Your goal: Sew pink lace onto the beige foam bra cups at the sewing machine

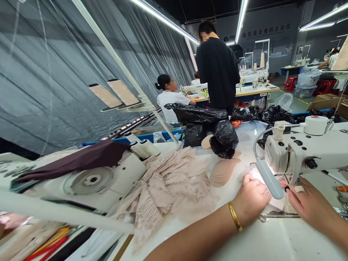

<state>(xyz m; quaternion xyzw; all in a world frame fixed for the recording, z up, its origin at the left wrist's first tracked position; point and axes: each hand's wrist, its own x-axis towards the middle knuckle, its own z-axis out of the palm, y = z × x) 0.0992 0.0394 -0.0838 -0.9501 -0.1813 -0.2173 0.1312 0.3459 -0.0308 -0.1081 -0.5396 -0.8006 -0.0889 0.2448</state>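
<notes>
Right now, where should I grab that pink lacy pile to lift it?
Probably pinch a raised fold near the top of the lace pile, coming from above on its right, over bare table. It is limp and crumpled, so folds stick up, and its left edge lies against a white machine.

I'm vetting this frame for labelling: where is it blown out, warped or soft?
Head view: the machine lamp blows out the pale fabric between the left hand and right hand; same view, the wide lens bows the ceiling light strip and stretches the near white bar; both hands are sharp.
</notes>
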